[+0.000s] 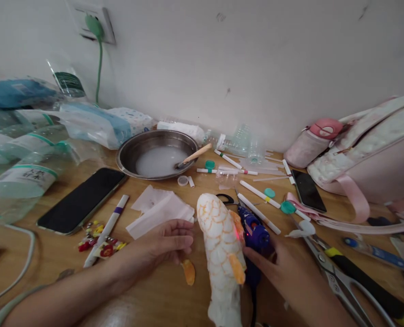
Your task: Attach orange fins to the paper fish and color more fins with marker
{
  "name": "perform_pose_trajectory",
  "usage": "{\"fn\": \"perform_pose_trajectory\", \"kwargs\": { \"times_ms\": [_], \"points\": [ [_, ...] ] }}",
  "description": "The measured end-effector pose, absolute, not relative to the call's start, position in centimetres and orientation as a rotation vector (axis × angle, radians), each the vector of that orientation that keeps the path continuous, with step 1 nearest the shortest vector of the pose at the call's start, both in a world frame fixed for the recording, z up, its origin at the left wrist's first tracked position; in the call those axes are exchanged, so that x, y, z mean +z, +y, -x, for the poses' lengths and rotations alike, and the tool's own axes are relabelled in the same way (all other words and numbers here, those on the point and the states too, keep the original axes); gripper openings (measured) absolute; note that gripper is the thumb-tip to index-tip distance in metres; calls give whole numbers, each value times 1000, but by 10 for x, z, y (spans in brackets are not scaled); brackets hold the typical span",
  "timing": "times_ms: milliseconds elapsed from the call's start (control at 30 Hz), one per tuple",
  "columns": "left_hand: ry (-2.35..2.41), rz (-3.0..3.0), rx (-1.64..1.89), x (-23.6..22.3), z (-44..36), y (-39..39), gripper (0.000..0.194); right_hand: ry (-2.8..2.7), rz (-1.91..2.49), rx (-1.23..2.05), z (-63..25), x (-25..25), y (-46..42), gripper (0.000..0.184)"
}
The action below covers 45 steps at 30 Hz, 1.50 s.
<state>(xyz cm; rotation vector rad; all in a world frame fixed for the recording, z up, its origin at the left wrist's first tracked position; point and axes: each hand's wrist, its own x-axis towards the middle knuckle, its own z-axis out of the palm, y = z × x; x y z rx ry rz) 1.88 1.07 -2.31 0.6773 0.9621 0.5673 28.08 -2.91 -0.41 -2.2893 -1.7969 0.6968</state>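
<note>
Fish model (pixel 219 240): white, scales lined in orange, orange fins along its right side; at the near middle of the counter (pixel 147 302), between the two hands, rounded end toward the wall (pixel 174 54).
Left hand (pixel 171 243): fingers curled inward, thumb near the forefinger; cannot tell whether they pinch anything.
Orange piece (pixel 188 272): small, just below the left fingertips, left of the fish model; contact unclear.
Right hand (pixel 273 263): closed around the glue gun, beside the fish model.
Glue gun (pixel 256 230): dark blue, small red light showing, black cord trailing toward the viewer.
Metal bowl (pixel 128 156): whitish liquid inside; wooden-handled brush (pixel 198 154) propped across the rim.
Tissue (pixel 166 212): crumpled sheets, beyond the left hand.
Phones: one dark-screened phone (pixel 82 200) at left, a second phone (pixel 309 190) beside the pink backpack (pixel 375 163).
Large scissors (pixel 334 279): metal, right of the right hand.
Pink flask (pixel 307 147): tilted against the backpack.
Plastic bottles (pixel 27 179): clear, green-banded, heaped at far left.
</note>
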Motion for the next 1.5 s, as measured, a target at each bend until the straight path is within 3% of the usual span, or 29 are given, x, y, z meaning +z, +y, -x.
{"fn": "perform_pose_trajectory", "kwargs": {
  "times_ms": [167, 400, 600, 967, 1233, 1500],
  "points": [
    [964, -631, 541, -19, -19, 11, 42, -1691, 2239, 1024, -270, -4, -30, 42],
    [853, -595, 555, -21, -16, 11, 33, -1553, 2250, 876, -272, -3, -32, 37],
    [719, -590, 596, -28, -14, 8, 25, -1086, 2064, 873, -267, -3, -37, 35],
    [679, -578, 594, -35, -15, 10, 26, -431, 1422, 1475, -258, -25, -50, 31],
    [604, -644, 542, -13, -19, 9, 27, -536, 1226, 1589, -243, -12, -62, 47],
    [583, -624, 479, -18, -17, 7, 41, -609, 1239, 1650, -247, -17, -65, 45]
  ]
}}
